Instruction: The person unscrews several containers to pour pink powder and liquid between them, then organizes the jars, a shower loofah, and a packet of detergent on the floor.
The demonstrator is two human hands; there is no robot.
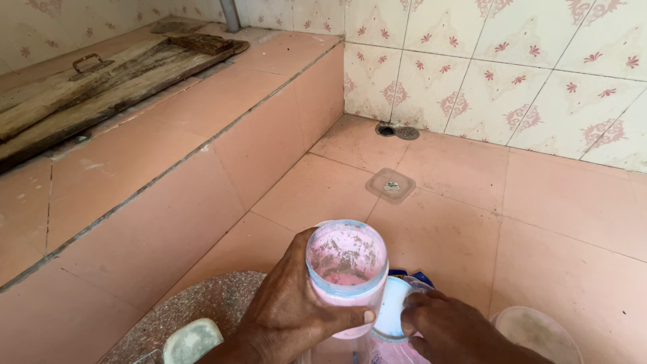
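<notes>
Near bottom centre, left hand (290,310) wrapped around open pink jar (347,273); right hand (448,327) pinching white lid (393,307) just right; clear square cover (391,185) farther off on floor tiles (539,222).

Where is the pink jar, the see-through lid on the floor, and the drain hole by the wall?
pink jar (346,259): head view, on its open mouth's inner wall.
see-through lid (391,185): head view, on its middle knob.
drain hole (406,133): head view, on its round metal cover.
</notes>
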